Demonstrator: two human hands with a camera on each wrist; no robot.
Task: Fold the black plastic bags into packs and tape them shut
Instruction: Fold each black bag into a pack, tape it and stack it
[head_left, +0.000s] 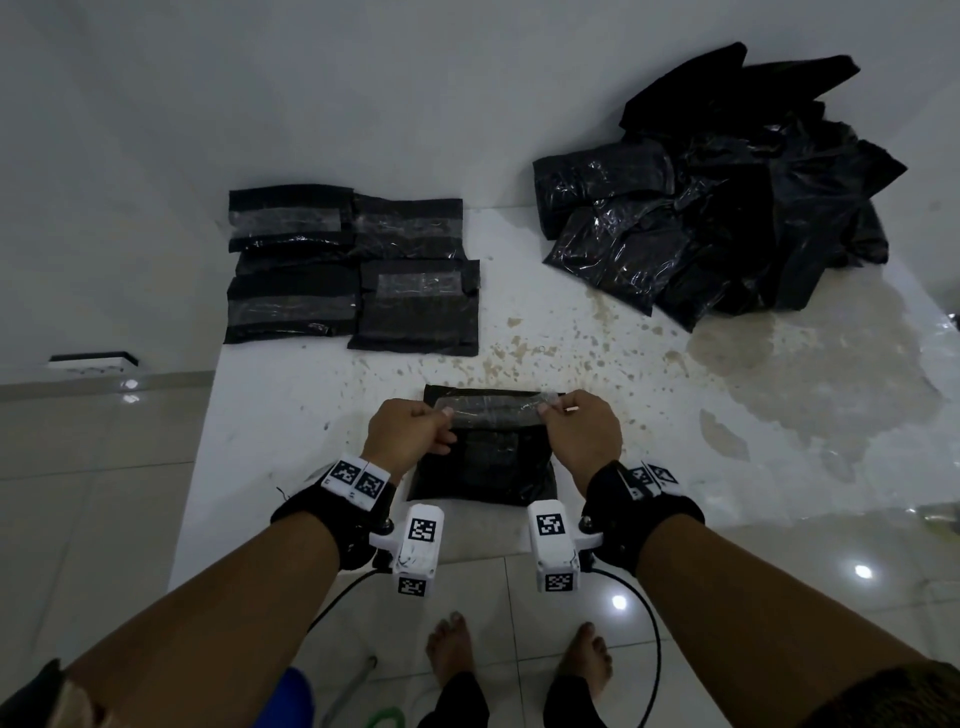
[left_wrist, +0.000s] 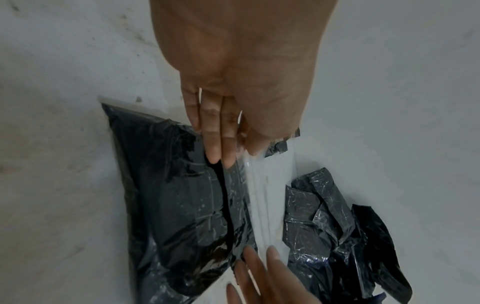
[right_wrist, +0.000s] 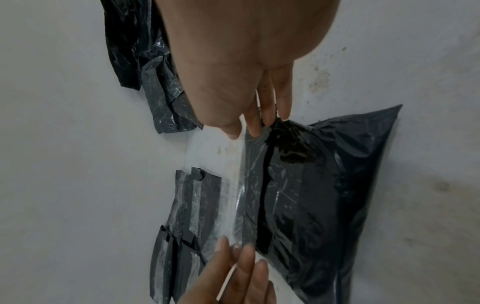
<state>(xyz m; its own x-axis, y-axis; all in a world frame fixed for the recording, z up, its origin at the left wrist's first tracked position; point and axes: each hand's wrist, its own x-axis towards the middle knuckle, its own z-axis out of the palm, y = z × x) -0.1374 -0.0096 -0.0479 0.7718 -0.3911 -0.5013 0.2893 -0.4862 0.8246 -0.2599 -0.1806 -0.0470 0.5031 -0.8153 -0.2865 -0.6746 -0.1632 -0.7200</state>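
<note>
Blk packs (head_left: 353, 270), clr tape (head_left: 496, 405)

**What the views leave hidden or cut off**

In the head view, both hands cover the ends of the clear tape strip (head_left: 496, 408), and the left hand (head_left: 410, 434) and right hand (head_left: 582, 434) hide the side edges of the folded pack (head_left: 483, 467). The loose bag pile (head_left: 727, 192) overlaps itself, so single bags cannot be counted. In the left wrist view the pile (left_wrist: 337, 236) runs off the bottom edge. In the right wrist view the taped packs (right_wrist: 182, 222) are also cut off below.
</note>
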